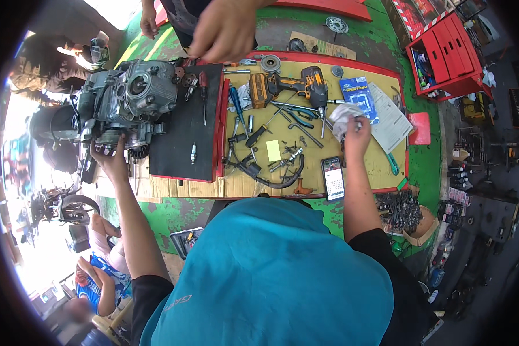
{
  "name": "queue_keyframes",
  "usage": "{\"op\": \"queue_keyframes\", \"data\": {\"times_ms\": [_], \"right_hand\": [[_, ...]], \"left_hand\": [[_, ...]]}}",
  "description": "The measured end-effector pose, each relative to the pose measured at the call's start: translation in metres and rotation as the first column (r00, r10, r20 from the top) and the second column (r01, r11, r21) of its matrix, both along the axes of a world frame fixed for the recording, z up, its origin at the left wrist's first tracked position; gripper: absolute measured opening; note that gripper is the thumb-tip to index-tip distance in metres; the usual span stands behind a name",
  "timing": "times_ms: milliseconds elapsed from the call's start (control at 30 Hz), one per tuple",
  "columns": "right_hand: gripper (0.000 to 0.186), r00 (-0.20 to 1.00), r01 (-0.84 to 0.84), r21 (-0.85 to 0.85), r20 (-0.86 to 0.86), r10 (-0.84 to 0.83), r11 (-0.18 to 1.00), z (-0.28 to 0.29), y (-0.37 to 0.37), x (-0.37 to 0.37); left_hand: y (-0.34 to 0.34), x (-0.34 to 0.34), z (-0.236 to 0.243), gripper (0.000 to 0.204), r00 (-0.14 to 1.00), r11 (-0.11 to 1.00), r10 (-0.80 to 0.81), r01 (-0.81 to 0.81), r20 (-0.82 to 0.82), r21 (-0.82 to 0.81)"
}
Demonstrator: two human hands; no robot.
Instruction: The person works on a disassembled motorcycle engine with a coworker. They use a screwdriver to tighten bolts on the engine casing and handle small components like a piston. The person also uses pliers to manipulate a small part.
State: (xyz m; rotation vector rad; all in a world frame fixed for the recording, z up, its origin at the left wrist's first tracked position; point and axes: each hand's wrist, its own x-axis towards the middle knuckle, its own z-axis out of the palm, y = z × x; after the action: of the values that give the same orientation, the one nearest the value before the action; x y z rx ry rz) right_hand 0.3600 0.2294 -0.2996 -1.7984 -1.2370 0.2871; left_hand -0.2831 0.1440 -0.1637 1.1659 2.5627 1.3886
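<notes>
A grey motorcycle engine point(135, 86) rests at the left end of the work table. My left hand point(112, 161) grips its lower near edge, thumb and fingers apart around the casing. Over the table's right half, my right hand point(357, 135) is closed on a crumpled white rag point(345, 114); part of the grip is hidden by the hand itself. Just below that hand lies a phone point(333, 179) with a lit screen. An orange and black cordless impact driver point(312, 86) sits to the rag's left. On the black mat beside the engine lie a spark plug point(194, 153) and a red-handled screwdriver point(203, 86).
Wrenches, screwdrivers, a yellow note point(273, 150) and a bent black hose point(282, 183) cover the table's middle. A blue packet point(358, 99) and paper sheet point(389, 118) lie right. A co-worker's hand point(225, 32) reaches over the far edge. A red tool cabinet point(447, 52) stands far right.
</notes>
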Motion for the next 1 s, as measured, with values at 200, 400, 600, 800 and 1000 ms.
{"op": "queue_keyframes", "data": {"times_ms": [200,400,600,800,1000], "right_hand": [[0.026,0.996,-0.072,-0.091,0.037,0.075,0.993,0.008,0.007,0.034],[0.019,0.998,-0.067,-0.052,-0.009,0.066,0.996,-0.003,-0.009,0.024],[0.022,0.991,-0.095,-0.207,-0.113,0.072,0.974,-0.012,-0.026,0.011],[0.028,0.917,-0.363,-0.562,-0.074,0.392,0.743,0.002,-0.043,-0.035],[0.026,0.891,-0.418,-0.571,-0.108,0.44,0.706,-0.013,-0.047,-0.074]], "left_hand": [[0.003,-0.005,-0.009,0.11,0.99,0.992,-0.049,0.033,0.13,0.12],[0.005,-0.001,-0.005,0.111,0.992,0.996,-0.042,0.032,0.123,0.081],[0.004,-0.005,-0.009,0.109,0.992,0.998,-0.015,0.007,0.128,0.064],[0.002,-0.01,-0.012,0.108,0.989,0.998,-0.022,0.012,0.146,0.066],[0.003,-0.009,-0.008,0.109,0.999,1.0,0.003,-0.003,0.053,-0.004]]}}
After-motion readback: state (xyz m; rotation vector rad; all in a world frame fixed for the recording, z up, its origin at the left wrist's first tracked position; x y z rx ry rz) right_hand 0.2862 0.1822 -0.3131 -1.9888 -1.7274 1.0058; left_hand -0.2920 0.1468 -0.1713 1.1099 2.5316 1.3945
